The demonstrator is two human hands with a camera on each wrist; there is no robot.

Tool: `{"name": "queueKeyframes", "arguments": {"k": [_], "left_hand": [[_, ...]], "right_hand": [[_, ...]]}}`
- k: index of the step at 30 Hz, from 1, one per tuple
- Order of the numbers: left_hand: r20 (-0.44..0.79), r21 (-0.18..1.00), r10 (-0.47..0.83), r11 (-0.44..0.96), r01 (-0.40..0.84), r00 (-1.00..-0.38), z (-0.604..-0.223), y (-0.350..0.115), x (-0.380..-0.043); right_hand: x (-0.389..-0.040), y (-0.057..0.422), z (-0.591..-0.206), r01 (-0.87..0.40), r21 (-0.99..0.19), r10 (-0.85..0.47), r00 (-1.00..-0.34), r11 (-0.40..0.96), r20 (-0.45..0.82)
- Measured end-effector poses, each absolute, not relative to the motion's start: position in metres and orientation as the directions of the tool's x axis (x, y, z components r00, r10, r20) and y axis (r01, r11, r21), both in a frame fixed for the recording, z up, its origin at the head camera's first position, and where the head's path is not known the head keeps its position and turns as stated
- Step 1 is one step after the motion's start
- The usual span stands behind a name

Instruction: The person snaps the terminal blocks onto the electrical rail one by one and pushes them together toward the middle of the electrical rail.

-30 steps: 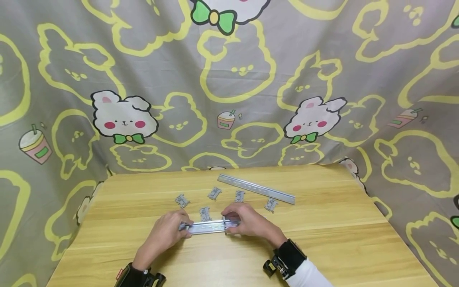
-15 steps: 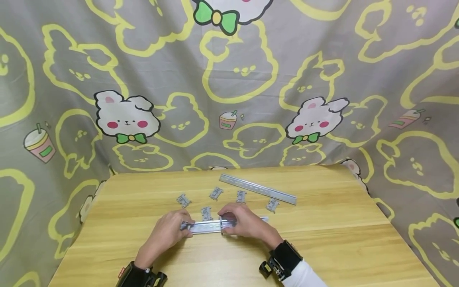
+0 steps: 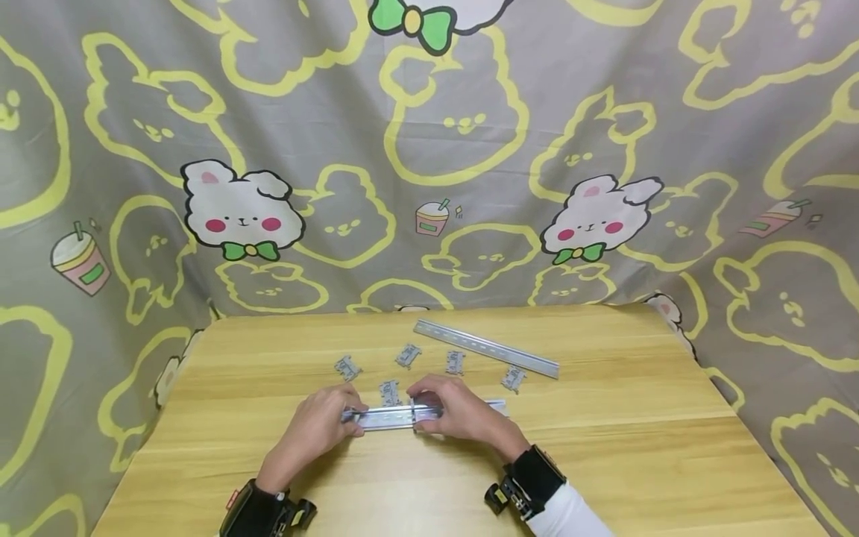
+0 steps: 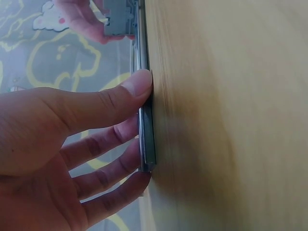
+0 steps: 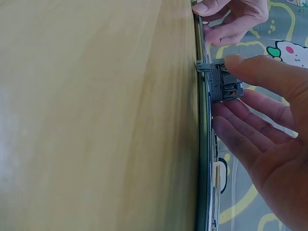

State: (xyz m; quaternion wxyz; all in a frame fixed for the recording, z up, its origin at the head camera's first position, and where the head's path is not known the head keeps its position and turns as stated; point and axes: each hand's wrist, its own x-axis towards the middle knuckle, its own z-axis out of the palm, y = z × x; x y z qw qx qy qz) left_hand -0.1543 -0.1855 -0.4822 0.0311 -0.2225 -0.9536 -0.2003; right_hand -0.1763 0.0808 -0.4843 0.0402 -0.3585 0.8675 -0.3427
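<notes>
A slotted metal DIN rail lies flat across the front middle of the table. My left hand grips its left end, thumb on the near edge and fingers along the far edge, as the left wrist view shows. My right hand pinches a grey terminal block between thumb and fingers. The block stands upright across the rail, its foot right at the rail's near edge. In the head view my right hand covers part of the rail, whose right end shows past the hand.
A second, longer DIN rail lies slanted at the back. Several loose grey terminal blocks lie behind the hands, among them a left one, one close behind the rail and a right one. A patterned curtain surrounds the table.
My right hand has shifted a little to the left along the rail with the terminal block, so more of the rail's right end shows. The left hand keeps its grip on the left end.
</notes>
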Motion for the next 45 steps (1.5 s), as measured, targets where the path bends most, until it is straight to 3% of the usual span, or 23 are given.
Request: {"name": "queueKeyframes", "arguments": {"k": [10, 19, 26, 32, 39, 45], "left_hand": [[0.131, 0.370, 0.420, 0.820, 0.437, -0.898, -0.482, -0.188, -0.155], [0.157, 0.384, 0.432, 0.802, 0.458, -0.888, -0.485, -0.189, -0.157], [0.165, 0.409, 0.430, 0.789, 0.459, -0.887, -0.484, -0.190, -0.155], [0.168, 0.401, 0.437, 0.789, 0.467, -0.883, -0.482, -0.189, -0.156], [0.164, 0.409, 0.436, 0.786, 0.463, -0.885, -0.482, -0.187, -0.157], [0.154, 0.402, 0.424, 0.798, 0.448, -0.893, -0.483, -0.187, -0.156]], "right_hand": [[-0.183, 0.077, -0.467, -0.562, -0.669, -0.669, -0.732, 0.486, 0.129], [-0.194, 0.043, -0.451, -0.747, -0.399, -0.779, -0.616, 0.532, 0.115], [-0.197, 0.023, -0.448, -0.746, -0.260, -0.778, -0.628, 0.612, -0.030], [-0.203, 0.016, -0.448, -0.729, -0.246, -0.762, -0.643, 0.639, -0.073], [-0.214, 0.009, -0.452, -0.728, -0.269, -0.761, -0.648, 0.631, -0.032], [-0.216, 0.002, -0.454, -0.771, -0.210, -0.787, -0.617, 0.602, 0.006]]}}
